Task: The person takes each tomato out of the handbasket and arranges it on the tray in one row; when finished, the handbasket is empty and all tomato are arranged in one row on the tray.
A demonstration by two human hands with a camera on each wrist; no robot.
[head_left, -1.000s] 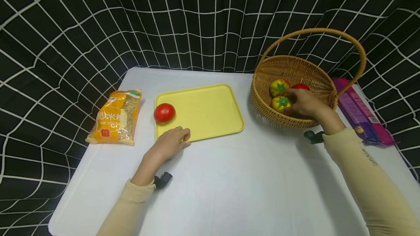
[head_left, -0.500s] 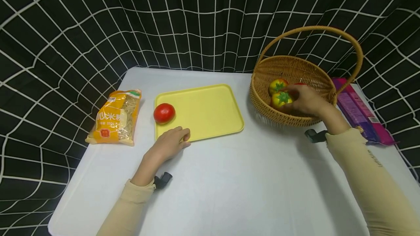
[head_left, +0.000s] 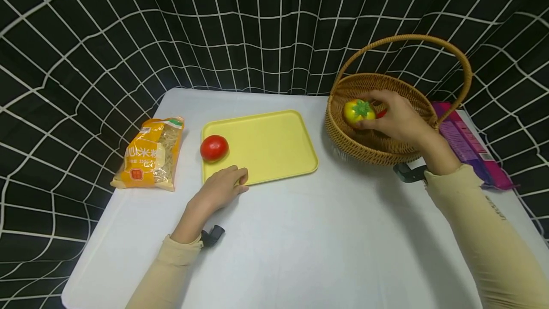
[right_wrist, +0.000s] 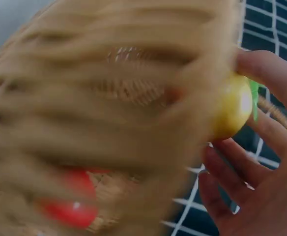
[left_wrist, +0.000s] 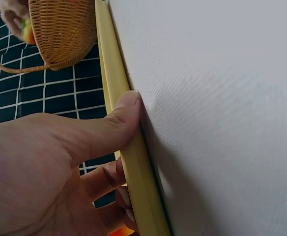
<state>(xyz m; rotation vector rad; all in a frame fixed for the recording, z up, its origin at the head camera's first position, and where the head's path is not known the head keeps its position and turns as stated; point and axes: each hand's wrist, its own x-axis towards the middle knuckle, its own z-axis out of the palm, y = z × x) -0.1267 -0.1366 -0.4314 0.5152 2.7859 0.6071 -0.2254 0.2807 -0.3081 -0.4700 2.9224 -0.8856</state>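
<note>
My right hand (head_left: 396,116) pinches a yellow tomato (head_left: 358,112) with a green leafy top between thumb and fingers, raised within the mouth of a wicker basket (head_left: 369,154). In the right wrist view the basket's blurred wall hides part of this tomato. A red tomato (right_wrist: 74,199) shows through the weave, mostly covered by my hand in the head view. My left hand (head_left: 223,187) grips the near edge of a yellow tray (head_left: 270,142), thumb outside the rim and fingers on the inner side. Another red tomato (head_left: 214,148) lies at the tray's left end.
An orange, partly clear food bag (head_left: 150,154) lies left of the tray on the white table (head_left: 291,247). A purple and pink packet (head_left: 472,149) lies right of the basket. The basket's tall handle (head_left: 465,70) arches over it. A black grid cloth (head_left: 257,27) hangs behind.
My right hand has lifted the yellow tomato up and slightly left from the basket's bottom. The basket has shifted slightly left. My left hand stays on the tray's edge.
</note>
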